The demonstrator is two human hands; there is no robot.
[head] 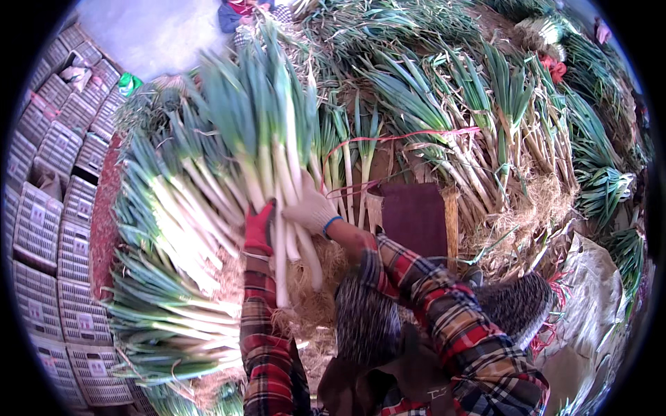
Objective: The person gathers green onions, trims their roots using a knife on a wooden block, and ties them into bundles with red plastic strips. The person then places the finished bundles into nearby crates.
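In front of me, a bunch of large green onions (279,151) with long white shafts stands nearly upright, its green leaves pointing away. My left hand (258,229), in a red and dark glove, grips the shafts from the left. My right hand (310,207), in a pale knit glove with a blue cuff edge, holds them from the right. The shafts' lower ends hang below both hands, uneven in length. To the left lie cleaned green onions (182,223) with bright white shafts, and more (192,322) fan out nearer me.
Unpeeled green onions (468,171) with dry roots lie at right. Pink string (395,138) stretches across them. A wooden stand with dark cloth (415,218) is beside my right forearm. Plastic crates (39,216) are stacked at left. Another person (237,18) sits at the far side.
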